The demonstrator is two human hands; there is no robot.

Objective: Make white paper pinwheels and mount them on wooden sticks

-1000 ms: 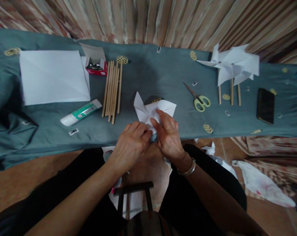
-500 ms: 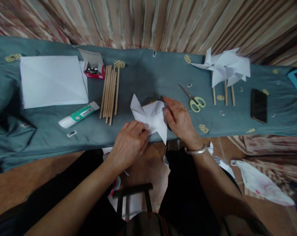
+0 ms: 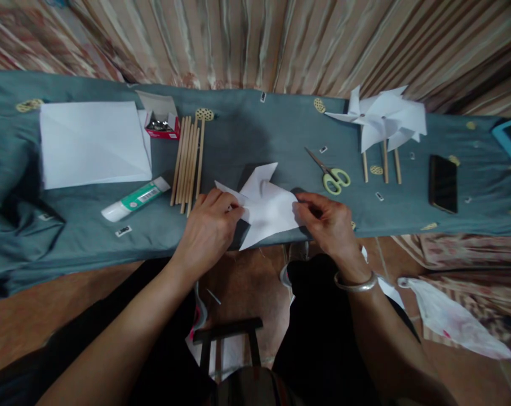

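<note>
A white paper pinwheel (image 3: pixel 269 208) with pointed, folded blades is held between my two hands at the table's front edge. My left hand (image 3: pixel 215 220) pinches its left side, fingers closed over the paper. On the opposite side, my right hand (image 3: pixel 327 220) grips the right edge between thumb and fingers; a silver bangle circles that wrist. Several wooden sticks (image 3: pixel 185 163) lie left of the pinwheel, beyond my left hand. Scissors (image 3: pixel 333 177) with light green handles rest just past my right hand.
White paper sheets (image 3: pixel 90 146) lie at the left, with a glue tube (image 3: pixel 134 198) in front. A red box (image 3: pixel 161 129) of small shiny pieces stands behind the glue. Finished pinwheels on sticks (image 3: pixel 390 115), a phone (image 3: pixel 443 183) and a blue-edged device (image 3: pixel 509 138) are at the right.
The pinwheel has turned, so its blades point differently. My left hand has shifted left, and my right hand has moved right and down, now gripping the right edge.
</note>
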